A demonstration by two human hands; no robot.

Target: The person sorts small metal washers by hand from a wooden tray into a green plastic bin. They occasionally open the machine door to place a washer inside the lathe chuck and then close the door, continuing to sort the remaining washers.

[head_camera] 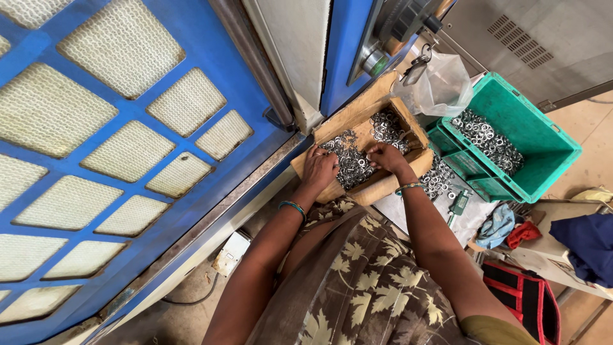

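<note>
A shallow wooden tray [332, 125] rests in front of me, holding a pile of small silver metal rings [355, 165]. My left hand [318, 169] lies on the left side of the pile, fingers curled down into the rings. My right hand [386, 158] presses into the middle of the pile, fingers bent among the rings. Whether either hand grips any rings is hidden by the fingers. Both wrists wear green bangles.
A green plastic crate [543, 150] with more silver rings stands at the right, a second green crate [469, 167] beside it. A clear plastic bag [440, 86] sits behind. A blue mesh machine guard [115, 147] fills the left. Cloths and a red-black bag [527, 294] lie lower right.
</note>
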